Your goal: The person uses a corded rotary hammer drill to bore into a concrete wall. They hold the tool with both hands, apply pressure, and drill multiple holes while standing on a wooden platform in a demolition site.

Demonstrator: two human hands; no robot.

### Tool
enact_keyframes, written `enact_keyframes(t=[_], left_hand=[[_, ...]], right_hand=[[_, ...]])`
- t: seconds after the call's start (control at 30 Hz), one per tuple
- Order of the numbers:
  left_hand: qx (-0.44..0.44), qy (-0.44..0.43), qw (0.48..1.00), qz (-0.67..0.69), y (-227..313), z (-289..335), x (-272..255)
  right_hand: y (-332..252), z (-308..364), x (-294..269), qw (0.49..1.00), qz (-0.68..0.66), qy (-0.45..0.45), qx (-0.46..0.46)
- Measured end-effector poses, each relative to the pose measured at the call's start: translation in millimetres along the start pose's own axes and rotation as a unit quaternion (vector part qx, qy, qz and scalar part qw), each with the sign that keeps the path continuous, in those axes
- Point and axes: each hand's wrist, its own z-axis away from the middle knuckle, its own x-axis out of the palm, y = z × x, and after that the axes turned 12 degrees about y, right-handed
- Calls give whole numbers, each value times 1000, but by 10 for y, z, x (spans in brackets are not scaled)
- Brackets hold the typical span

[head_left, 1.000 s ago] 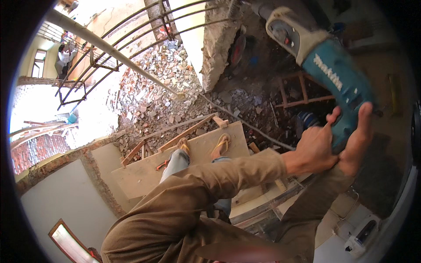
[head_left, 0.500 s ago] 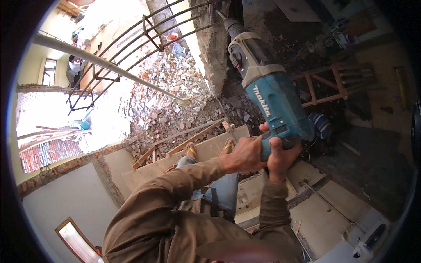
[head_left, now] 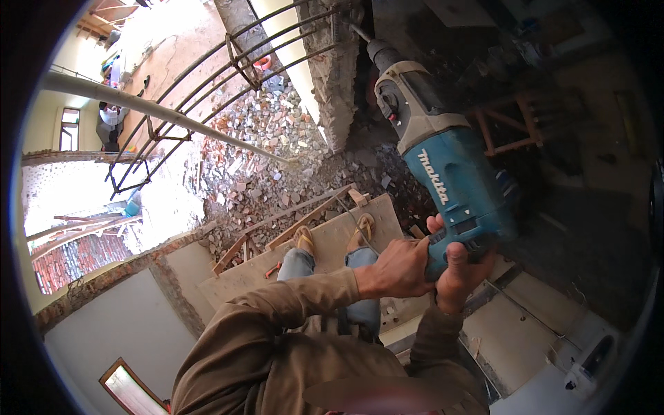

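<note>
Both my hands are closed at the rear handle of a teal and grey rotary hammer drill [head_left: 443,176]. My left hand [head_left: 395,268] wraps the handle from the left. My right hand [head_left: 462,277] grips its back end from the right, thumb up. The drill points away and up-left. Its bit [head_left: 360,32] reaches to the broken concrete column [head_left: 337,97] near the bent reinforcing bars; whether the tip touches is hard to tell.
A rebar cage [head_left: 238,63] juts left from the column, and a long pole [head_left: 166,111] slants beneath it. Rubble [head_left: 256,166] covers the floor below. My sandalled feet stand on a wooden board [head_left: 238,280] with an orange-handled tool [head_left: 274,270]. A cable [head_left: 532,315] runs at lower right.
The drill and both hands have shifted a little right and downward in the view, still gripped the same way. The surroundings have shifted slightly as well.
</note>
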Motion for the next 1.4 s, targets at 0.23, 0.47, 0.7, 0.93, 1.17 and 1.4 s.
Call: enact_keyframes(t=[0.23, 0.47, 0.7, 0.93, 1.17, 1.4], left_hand=[[22, -12, 999, -24, -331, 63, -365], [36, 18, 999, 29, -337, -15, -375], [67, 37, 985, 157, -152, -205, -560], [64, -38, 992, 105, -197, 332, -571], [146, -61, 979, 127, -617, 855, -683], [188, -55, 971, 136, -904, 1242, -989]], right_hand=[[355, 171, 332, 998, -21, -15, -49], [96, 59, 557, 989, 135, -14, -52], [-256, -139, 904, 954, 255, -63, -146], [-195, 597, 685, 989, 138, 5, -59], [173, 1337, 465, 989, 134, 11, -67], [503, 1888, 533, 981, 178, -5, -78]])
